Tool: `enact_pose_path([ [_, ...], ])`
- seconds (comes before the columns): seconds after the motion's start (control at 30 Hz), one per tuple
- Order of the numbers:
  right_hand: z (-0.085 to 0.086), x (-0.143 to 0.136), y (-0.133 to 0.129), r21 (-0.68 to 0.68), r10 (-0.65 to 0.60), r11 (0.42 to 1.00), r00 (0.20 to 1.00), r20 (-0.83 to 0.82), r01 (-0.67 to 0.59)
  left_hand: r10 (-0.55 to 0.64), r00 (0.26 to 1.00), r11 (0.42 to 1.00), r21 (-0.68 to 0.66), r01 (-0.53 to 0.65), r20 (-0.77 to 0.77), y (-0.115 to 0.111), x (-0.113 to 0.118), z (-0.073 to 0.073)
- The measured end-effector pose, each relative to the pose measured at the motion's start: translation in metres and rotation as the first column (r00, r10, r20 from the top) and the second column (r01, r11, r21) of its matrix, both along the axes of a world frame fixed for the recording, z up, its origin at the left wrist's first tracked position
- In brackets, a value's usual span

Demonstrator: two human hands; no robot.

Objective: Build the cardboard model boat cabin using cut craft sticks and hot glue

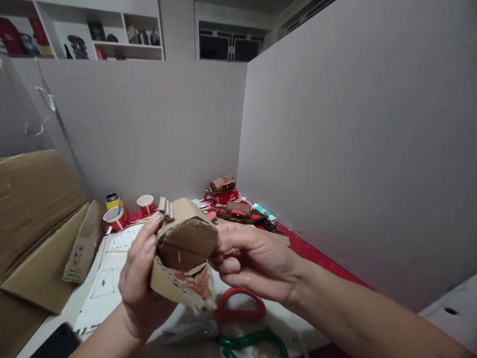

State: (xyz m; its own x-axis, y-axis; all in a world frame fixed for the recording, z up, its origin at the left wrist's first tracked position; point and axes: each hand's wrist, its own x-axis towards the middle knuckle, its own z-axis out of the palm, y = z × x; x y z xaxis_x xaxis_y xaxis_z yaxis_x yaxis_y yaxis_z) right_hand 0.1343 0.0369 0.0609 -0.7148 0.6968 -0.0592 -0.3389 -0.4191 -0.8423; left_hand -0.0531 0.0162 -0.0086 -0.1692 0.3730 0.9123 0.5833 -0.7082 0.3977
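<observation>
A hollow cardboard piece (pixel 186 219) with a rounded opening is held up over the table; torn reddish-brown material shows inside its lower edge. My left hand (pixel 139 273) wraps round its left side, fingers closed on it, near a small folded corrugated strip (pixel 166 209) on top. At the right rim, my right hand (pixel 253 258) pinches the cardboard between thumb and fingers. Below the piece lie scissors with one red handle (pixel 241 314) and one green handle, blades pointing left.
Cardboard sheets (pixel 37 209) lean at the left. Paper cups (pixel 115 219), a yellow container (pixel 113 200), drawn paper (pixel 108 278) and a dark phone-like object (pixel 55 343) lie on the left. Brown cardboard models (pixel 221 185) and a green-white tube (pixel 264 211) sit at the back.
</observation>
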Motion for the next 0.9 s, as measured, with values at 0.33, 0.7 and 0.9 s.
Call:
enact_pose_path([
  [0.33, -0.020, 0.025, -0.003, 0.880, -0.614, -0.469, 0.689, -0.386, 0.075, -0.269, 0.785, 0.638, -0.507, 0.579, 0.558, -0.009, 0.016, 0.049],
  [0.7, -0.009, 0.020, 0.010, 0.694, -0.634, -0.660, 0.709, -0.308, -0.289, -0.288, 0.740, 0.443, -0.600, 0.666, 0.608, -0.005, 0.015, 0.045],
  [0.9, -0.004, 0.018, 0.006, 0.634, -0.649, -0.681, 0.703, -0.292, -0.365, -0.280, 0.786, 0.479, -0.630, 0.611, 0.551, -0.004, 0.015, 0.044],
])
